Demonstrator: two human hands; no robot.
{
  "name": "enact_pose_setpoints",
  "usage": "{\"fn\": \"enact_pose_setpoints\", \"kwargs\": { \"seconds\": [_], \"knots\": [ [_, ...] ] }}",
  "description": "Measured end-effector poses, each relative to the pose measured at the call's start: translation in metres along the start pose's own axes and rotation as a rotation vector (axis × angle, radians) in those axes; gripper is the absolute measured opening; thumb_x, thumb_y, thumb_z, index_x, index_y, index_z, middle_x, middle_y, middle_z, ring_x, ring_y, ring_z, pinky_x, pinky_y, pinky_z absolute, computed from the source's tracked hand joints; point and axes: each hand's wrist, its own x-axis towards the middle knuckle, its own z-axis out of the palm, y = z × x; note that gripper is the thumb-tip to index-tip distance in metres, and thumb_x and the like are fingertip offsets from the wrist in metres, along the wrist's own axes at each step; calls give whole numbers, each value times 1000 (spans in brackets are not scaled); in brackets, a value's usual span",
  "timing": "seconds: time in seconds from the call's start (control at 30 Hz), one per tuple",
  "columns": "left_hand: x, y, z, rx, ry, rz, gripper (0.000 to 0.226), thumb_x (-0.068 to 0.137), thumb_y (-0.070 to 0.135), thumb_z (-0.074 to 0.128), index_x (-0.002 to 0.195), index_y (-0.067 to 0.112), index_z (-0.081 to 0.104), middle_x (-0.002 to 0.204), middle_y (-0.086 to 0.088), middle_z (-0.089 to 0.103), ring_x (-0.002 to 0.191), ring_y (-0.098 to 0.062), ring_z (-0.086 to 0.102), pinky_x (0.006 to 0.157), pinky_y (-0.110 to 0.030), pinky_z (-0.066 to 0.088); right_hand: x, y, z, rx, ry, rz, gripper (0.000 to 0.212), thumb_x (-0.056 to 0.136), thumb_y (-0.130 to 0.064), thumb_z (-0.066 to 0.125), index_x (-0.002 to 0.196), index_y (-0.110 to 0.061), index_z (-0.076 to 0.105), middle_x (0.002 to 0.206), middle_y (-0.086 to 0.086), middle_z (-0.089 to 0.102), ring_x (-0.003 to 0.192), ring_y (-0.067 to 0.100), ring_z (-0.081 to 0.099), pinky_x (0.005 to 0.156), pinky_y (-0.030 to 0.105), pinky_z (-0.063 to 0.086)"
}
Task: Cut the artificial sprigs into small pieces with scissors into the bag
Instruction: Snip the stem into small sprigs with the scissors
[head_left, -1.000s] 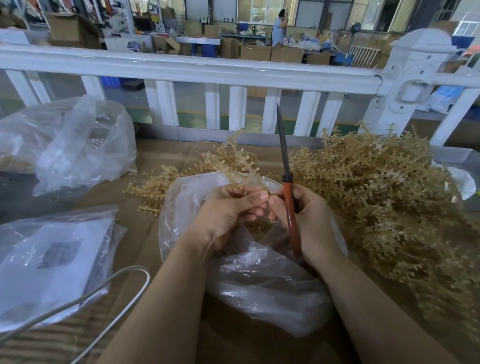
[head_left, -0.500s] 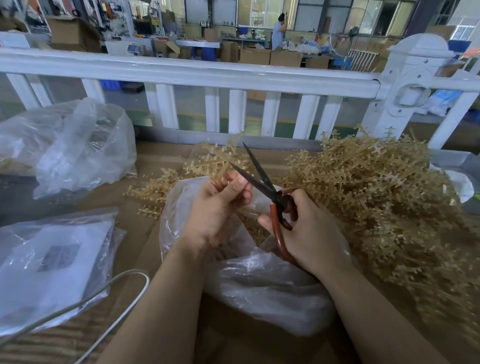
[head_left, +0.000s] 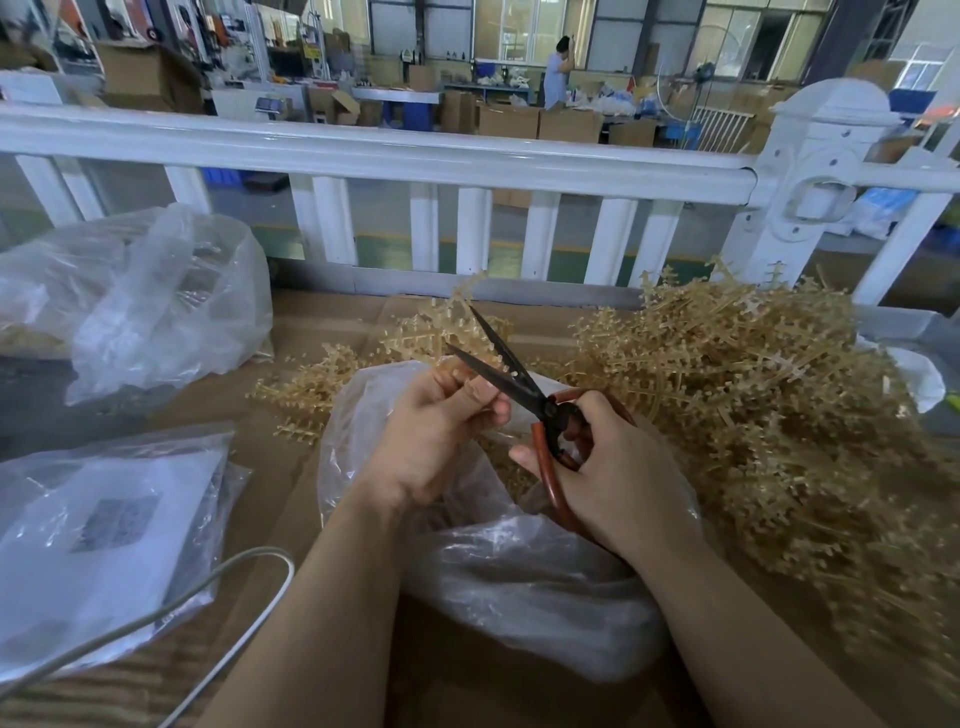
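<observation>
Change: one second ago my scissors pointed straight up with the blades together; now the blades stand apart in a V and lean toward my left hand, much as they were half a second ago.
Left hand: my left hand (head_left: 431, 436) pinches a thin beige plastic sprig (head_left: 452, 317) between thumb and fingers, just above the mouth of the bag; the sprig's tip rises behind the blades.
Right hand: my right hand (head_left: 618, 478) grips the red-brown looped handles of the black-bladed scissors (head_left: 524, 395), with the fingers curled through and around the loops.
Blades: open, the lower blade very near my left fingertips; I cannot tell if the stem already lies between them.
Bag: the clear crumpled plastic bag (head_left: 519, 571) lies on the brown cardboard worktop (head_left: 322, 338) at the middle, directly under both hands.
Done so far: some beige cut pieces show through the bag below my hands, a small amount as far as I can see.
Left to do: the big heap of beige artificial sprigs (head_left: 769, 415) fills the right side of the worktop up to the white railing (head_left: 363, 156), and more sprigs (head_left: 311, 384) lie behind the bag to the left. I judge the task is in an early part.
Others: another clear plastic bag (head_left: 156, 296) sits at the far left edge, a flat clear packet with a white sheet (head_left: 104, 530) at the near left, and a pale cable (head_left: 218, 577) crosses it.
</observation>
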Motion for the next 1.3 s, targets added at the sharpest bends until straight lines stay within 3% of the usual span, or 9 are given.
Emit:
{"fn": "enact_pose_setpoints", "kwargs": {
  "seconds": [0.13, 0.27, 0.43, 1.07, 1.2, 1.3],
  "knots": [
    [1, 1, -1, -62, 8, -30, 6, 78, 3, 60, 72, 4, 63, 64, -7, 63, 61, -16, 59, 67, -26, 52, -1, -2, -1, -21, 32, -46, 53, 68, -96, 42, 96, -51, 39, 72, -32, 52, 86, -27, 49, 47, 5, 31],
    [1, 3, 1, -73, 30, -15, 9, 75, 2, 59, 69, 6, 65, 63, -8, 62, 60, -18, 58, 66, -26, 53, -1, -3, 0, -23, 51, -68, 53, 69, -99, 37, 96, -53, 37, 72, -35, 50, 88, -29, 47, 46, 4, 32],
    [1, 4, 6, -32, 27, -8, 8, 78, 7, 58, 72, 4, 62, 64, -7, 60, 64, -20, 53, 70, -28, 50, -1, -2, 2, -11, 78, -53, 58, 69, -101, 31, 97, -51, 40, 72, -33, 52, 64, -17, 49, 52, 5, 29],
    [1, 4, 5, -83, 77, 12, 7, 76, 5, 62, 81, 6, 57, 67, -4, 60, 63, -14, 55, 77, -31, 45, 1, 2, 4, -30, 111, -70, 67, 70, -102, 29, 91, -41, 48, 68, -27, 52, 62, -9, 53, 51, 15, 45],
    [1, 4, 3, -18, 83, 72, 13, 76, 4, 62, 69, 14, 67, 64, -4, 60, 63, -15, 52, 75, -31, 46, 1, 1, 4, -73, 99, -60, 71, 67, -103, 24, 95, -41, 45, 75, -27, 54, 66, -11, 49, 53, 12, 40],
    [1, 4, 2, 25, 62, 105, 19, 76, 4, 62, 66, 17, 71, 63, -2, 62, 62, -14, 54, 73, -28, 47, 3, 2, 6, -94, 93, -49, 73, 67, -103, 23, 95, -39, 45, 77, -25, 54, 70, -5, 51, 54, 19, 46]
  ]
}}
